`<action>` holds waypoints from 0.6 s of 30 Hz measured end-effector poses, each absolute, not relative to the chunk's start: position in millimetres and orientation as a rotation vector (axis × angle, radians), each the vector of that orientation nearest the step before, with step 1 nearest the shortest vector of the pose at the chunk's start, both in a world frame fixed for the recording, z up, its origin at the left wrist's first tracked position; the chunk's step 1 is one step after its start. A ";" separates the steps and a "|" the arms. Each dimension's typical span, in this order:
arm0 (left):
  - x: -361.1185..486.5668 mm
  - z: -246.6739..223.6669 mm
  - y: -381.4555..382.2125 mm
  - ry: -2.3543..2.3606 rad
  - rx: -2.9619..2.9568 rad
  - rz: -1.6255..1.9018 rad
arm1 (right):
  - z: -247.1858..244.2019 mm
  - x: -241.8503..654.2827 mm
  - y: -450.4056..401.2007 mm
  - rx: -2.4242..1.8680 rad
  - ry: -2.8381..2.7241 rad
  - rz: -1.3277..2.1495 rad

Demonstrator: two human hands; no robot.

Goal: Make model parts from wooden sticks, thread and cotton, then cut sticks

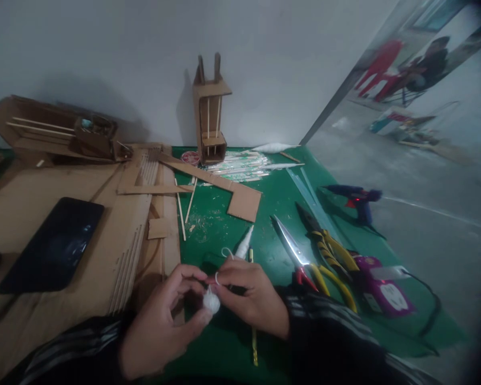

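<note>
My left hand [166, 315] has thumb and fingers closed around a small ball of white string [211, 303], low over the green table. Right beside it, my right hand [250, 291] pinches a strand of the white string [217, 278]. A thin reddish piece shows between the fingertips of both hands; I cannot make out what it is. A loop of the string curls above my right hand. Just beyond lies a pointed spindle wound with white string [244, 244], and a yellow stick [254, 342] passes partly hidden under my right hand.
Scissors [296, 246], pliers [332, 246], a purple box [385, 289] and a glue gun [358, 200] lie to the right. A cardboard structure [210, 115] stands against the wall. Left are cardboard sheets [36, 184], a dark tablet [54, 243] and sticks. A person [431, 67] sits in the background.
</note>
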State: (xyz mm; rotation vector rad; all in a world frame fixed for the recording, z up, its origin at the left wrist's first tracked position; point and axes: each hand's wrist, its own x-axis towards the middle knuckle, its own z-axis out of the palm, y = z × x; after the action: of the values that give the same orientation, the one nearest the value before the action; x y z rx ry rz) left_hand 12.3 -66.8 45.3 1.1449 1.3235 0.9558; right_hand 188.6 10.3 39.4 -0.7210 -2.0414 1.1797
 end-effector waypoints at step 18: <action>4.1 29.7 -60.2 1.598 1.532 0.851 | 25.3 188.4 6.6 -0.701 -2.258 1.029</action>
State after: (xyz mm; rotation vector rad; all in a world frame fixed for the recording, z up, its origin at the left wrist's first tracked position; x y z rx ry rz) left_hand 4.1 -60.2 29.7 1.5320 1.5976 0.8507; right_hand 188.4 6.6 25.3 -0.7014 -2.2581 1.0286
